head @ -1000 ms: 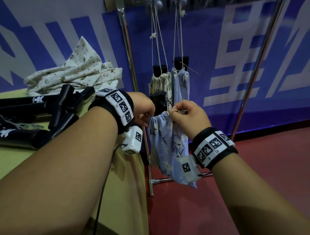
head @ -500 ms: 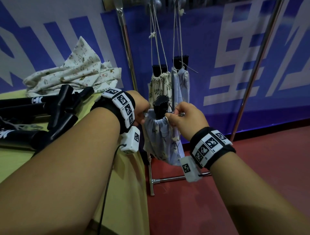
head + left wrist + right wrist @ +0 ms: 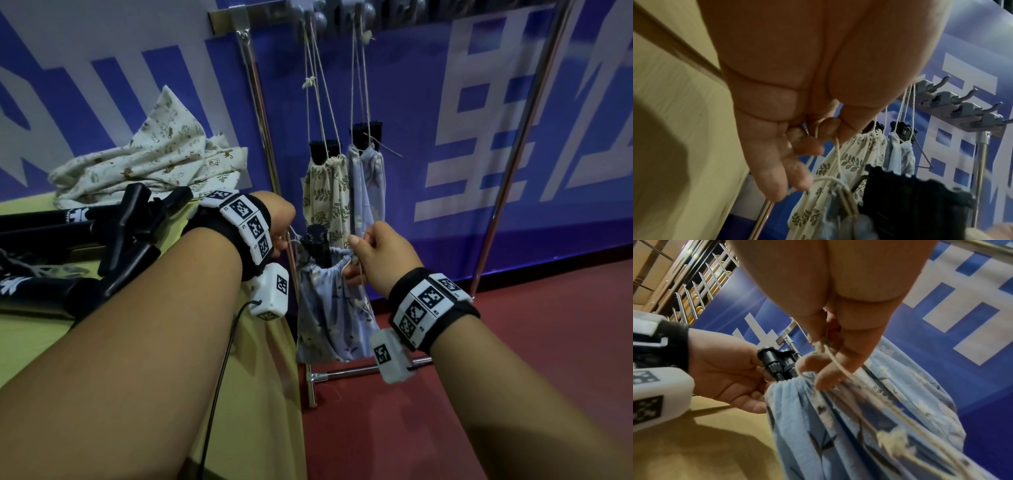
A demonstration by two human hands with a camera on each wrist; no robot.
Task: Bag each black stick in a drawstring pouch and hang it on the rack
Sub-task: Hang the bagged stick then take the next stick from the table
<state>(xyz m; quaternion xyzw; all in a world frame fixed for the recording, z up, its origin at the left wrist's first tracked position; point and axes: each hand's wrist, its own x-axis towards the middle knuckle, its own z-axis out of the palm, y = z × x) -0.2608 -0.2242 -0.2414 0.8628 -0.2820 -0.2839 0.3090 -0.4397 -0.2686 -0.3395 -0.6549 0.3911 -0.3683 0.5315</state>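
Note:
A light blue floral drawstring pouch [image 3: 327, 308] hangs between my hands in front of the rack, with a black stick [image 3: 317, 245] poking out of its gathered mouth. My left hand [image 3: 279, 228] pinches the cream drawstring [image 3: 835, 147] on the pouch's left side. My right hand [image 3: 375, 255] pinches the cord [image 3: 833, 361] on the right side, beside the stick's head [image 3: 774, 363]. Two bagged sticks, a cream leaf-print pouch [image 3: 323, 198] and a blue pouch [image 3: 366, 178], hang by cords from the rack hooks [image 3: 960, 105].
Several loose black sticks [image 3: 85, 240] lie on the yellow-green table [image 3: 41, 342] at left, with spare floral pouches [image 3: 154, 161] piled behind them. The rack's chrome uprights [image 3: 263, 113] and foot bar [image 3: 352, 370] stand on the red floor [image 3: 513, 342] before a blue banner.
Both hands have drawn apart on the cords and the pouch mouth has gathered tighter round the stick. The pouch rose half a second ago and hangs lower again now.

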